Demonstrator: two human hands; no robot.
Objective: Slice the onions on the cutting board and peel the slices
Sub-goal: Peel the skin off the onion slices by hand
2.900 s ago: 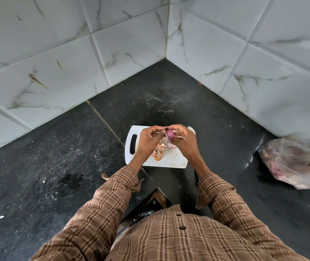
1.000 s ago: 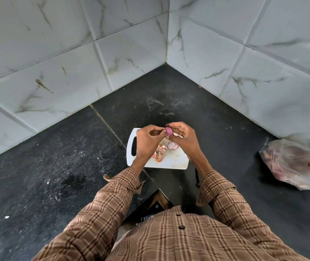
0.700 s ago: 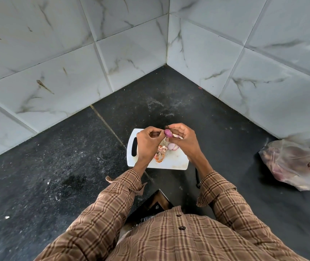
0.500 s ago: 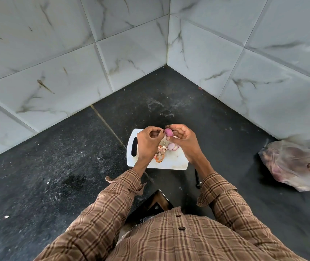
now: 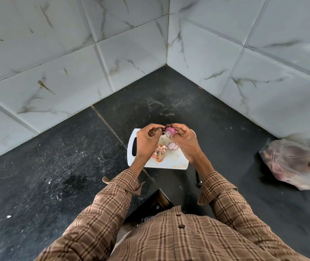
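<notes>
Onion [image 5: 169,131] held above the board [image 5: 171,160], both hands at it.

The right hand [image 5: 185,142] has the purple onion in a fingertip grip, fingers curled round it over the board's far edge. The left hand [image 5: 147,140] is curled too, its thumb and forefinger tips pinched together just beside the onion; whether they have hold of skin I cannot tell. Under the hands, two slices [image 5: 173,146] lie next to a heap of peels [image 5: 158,153] on the white board. The board sits on a dark worktop [image 5: 56,166] in a tiled corner, with a bag [image 5: 297,162] well off to the right.
</notes>
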